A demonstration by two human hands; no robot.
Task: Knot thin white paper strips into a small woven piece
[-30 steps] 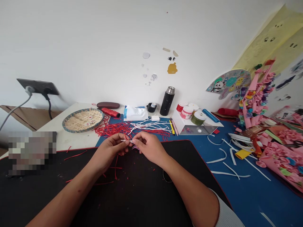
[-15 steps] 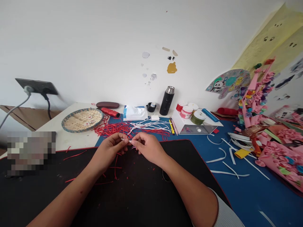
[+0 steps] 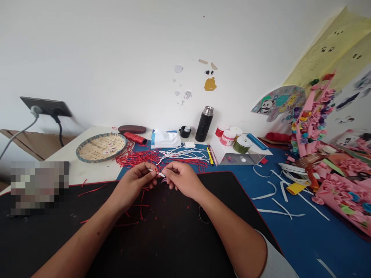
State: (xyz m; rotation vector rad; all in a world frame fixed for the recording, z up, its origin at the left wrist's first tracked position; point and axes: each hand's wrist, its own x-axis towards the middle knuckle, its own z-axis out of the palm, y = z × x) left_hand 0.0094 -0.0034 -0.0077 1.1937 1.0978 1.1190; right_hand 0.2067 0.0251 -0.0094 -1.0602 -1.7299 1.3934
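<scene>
Above the black mat, my left hand and my right hand face each other, fingertips close together. Both are closed in a pinch on a thin white cord, which stretches across the small gap between them. A speck of red shows beside it at the left fingertips. Under the right fingers, thin pale purple strands peek out; what they belong to is hidden. Just beyond the hands lie a heap of red cords and a bundle of white cords.
A woven basket and red thread spool stand back left. Behind are a tissue pack, black flask and yellow pen. Lidded tubs stand on a box. White strips and pink paper flowers lie right.
The fingertips have drawn slightly apart, so more of the white cord shows between them. My right hand has shifted a little to the right. Both hands keep their pinch.
</scene>
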